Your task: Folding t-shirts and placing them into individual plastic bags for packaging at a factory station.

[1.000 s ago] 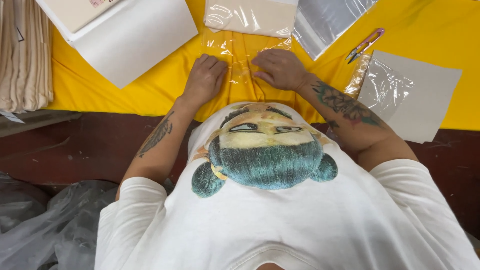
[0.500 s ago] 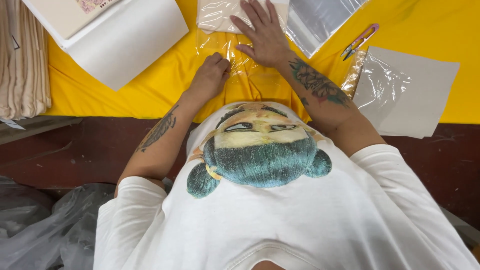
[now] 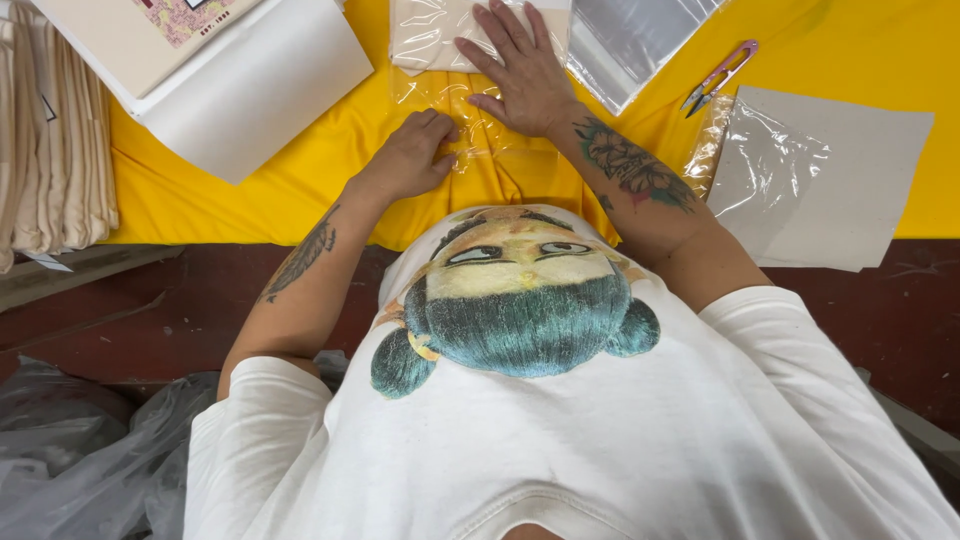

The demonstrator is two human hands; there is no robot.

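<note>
The left hand (image 3: 405,160) is curled and presses a clear bag (image 3: 480,120) on the yellow cloth (image 3: 300,190). The right hand (image 3: 525,75) lies flat, fingers spread, on the bag's upper part. Pink snips (image 3: 718,77) lie to the right, near a grey sheet (image 3: 850,170).

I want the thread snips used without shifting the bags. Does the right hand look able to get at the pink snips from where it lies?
Probably yes. The right hand lies flat on the clear plastic bag, and the pink snips lie uncovered on the yellow cloth to its right, with only flat plastic sheets between.
</note>
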